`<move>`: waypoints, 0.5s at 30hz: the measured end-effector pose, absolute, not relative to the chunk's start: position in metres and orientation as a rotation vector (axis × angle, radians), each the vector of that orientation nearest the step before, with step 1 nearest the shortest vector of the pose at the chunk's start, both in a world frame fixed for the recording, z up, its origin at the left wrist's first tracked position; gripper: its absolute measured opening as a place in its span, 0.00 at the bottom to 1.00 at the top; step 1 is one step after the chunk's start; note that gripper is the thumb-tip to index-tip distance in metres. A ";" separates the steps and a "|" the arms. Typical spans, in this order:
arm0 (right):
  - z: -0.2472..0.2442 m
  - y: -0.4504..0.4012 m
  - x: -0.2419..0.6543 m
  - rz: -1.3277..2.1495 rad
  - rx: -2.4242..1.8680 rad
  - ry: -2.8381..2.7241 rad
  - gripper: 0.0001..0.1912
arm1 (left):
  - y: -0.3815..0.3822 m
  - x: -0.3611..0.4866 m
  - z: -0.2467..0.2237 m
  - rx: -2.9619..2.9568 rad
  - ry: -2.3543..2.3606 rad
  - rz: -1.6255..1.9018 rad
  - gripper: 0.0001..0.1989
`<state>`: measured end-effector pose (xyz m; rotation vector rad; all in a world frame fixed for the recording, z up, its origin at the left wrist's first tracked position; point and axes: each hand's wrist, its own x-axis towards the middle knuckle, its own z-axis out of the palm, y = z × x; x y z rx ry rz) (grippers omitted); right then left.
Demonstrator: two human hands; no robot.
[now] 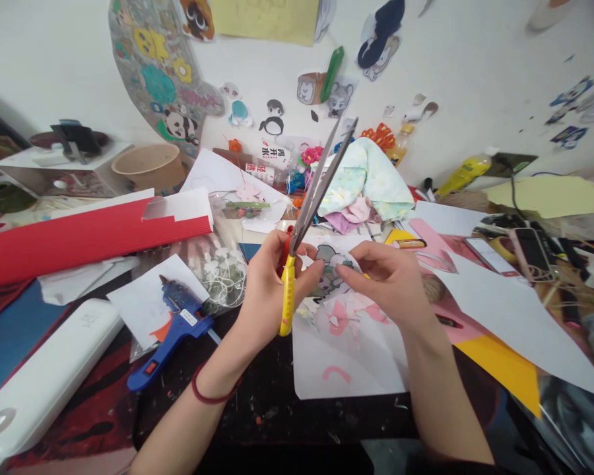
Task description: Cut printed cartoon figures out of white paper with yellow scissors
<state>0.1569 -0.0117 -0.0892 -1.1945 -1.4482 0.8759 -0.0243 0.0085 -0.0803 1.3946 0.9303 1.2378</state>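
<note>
My left hand (264, 284) is closed round scissors (288, 290) with a yellow and a red handle. Their blades point up and away from me, slightly parted. The thumb of that hand also reaches the edge of a grey cartoon-animal paper cutout (328, 260). My right hand (389, 274) pinches the cutout's right side between thumb and fingers. Below both hands lies a white sheet of paper (349, 363) with pink paper scraps (337, 375) on it. Part of the cutout is hidden behind my fingers.
On the left are a blue glue gun (178, 330), a long white case (49, 369) and red corrugated paper (94, 231). A floral cloth bundle (371, 178) sits behind the hands. To the right are white paper (515, 297), yellow card (505, 363) and a phone (490, 256).
</note>
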 end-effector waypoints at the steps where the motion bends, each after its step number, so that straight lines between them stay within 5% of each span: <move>1: -0.090 -0.012 0.157 0.869 -1.195 -1.454 0.07 | 0.009 -0.024 -0.081 1.402 0.941 1.229 0.13; 15: -0.098 -0.013 0.161 0.788 -1.173 -1.466 0.06 | 0.008 -0.023 -0.087 1.411 0.923 1.174 0.13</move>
